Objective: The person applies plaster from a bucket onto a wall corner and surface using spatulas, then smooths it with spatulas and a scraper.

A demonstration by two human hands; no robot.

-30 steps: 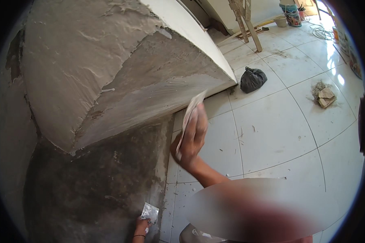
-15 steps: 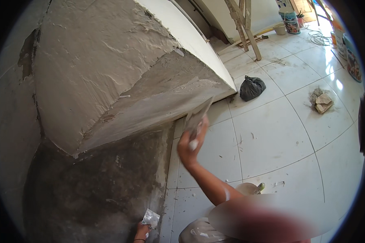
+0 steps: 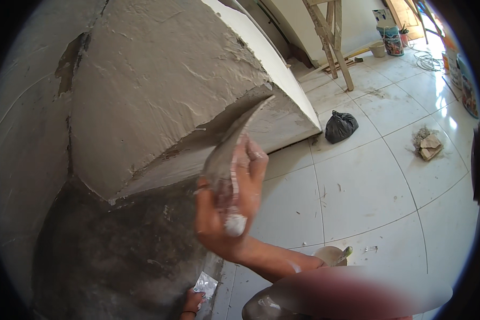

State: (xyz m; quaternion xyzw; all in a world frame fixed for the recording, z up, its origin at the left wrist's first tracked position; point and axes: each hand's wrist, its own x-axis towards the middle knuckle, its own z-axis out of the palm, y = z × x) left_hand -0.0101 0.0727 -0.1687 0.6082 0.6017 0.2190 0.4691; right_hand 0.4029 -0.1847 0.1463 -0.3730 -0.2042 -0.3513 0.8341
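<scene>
The right hand is wrapped around a broad flat blade, thumb on one side and fingers on the other, apparently so the thin sheet keeps from twisting while its long edge stays free. Held at a slant, the blade is in front of the underside of a plastered block; whether it touches the plaster cannot be told from here, as the hand is slightly smeared by motion. A white, rounded handle end sits by the palm. Well apart from it, low in the view, the left hand is clamped on a small scraper, its bright face turned up over the edge of the dark floor, probably kept low there to be out of the other arm's way. Beside the right forearm, partly hidden, a pale pot with a green-ended tool stands on the white tiles, seemingly placed within easy reach. A tied black bag rests near the block's far corner, with broken rubble farther right.
</scene>
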